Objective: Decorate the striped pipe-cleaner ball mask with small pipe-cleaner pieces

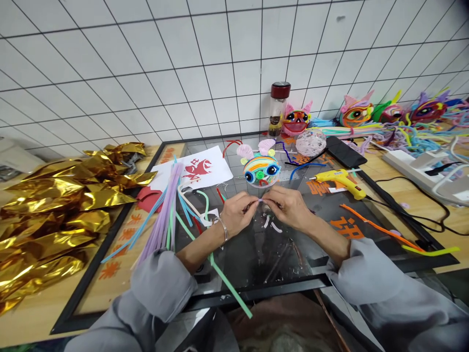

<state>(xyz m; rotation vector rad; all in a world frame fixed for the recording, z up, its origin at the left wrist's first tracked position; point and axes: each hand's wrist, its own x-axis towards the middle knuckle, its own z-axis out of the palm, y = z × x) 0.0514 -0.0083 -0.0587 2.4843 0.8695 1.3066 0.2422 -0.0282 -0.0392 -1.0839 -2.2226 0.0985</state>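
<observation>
Left hand (pixel 237 213), right hand (pixel 289 208), fingertips together.

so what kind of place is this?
Probably a craft workbench: a bundle of pipe cleaners, a yellow glue gun, and finished pipe-cleaner animal faces along the tiled wall. The left hand and right hand pinch a lilac strand.

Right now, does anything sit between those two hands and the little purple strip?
Nothing visible: the left hand and the right hand both pinch the purple strip at their fingertips, near the striped craft face.
</observation>
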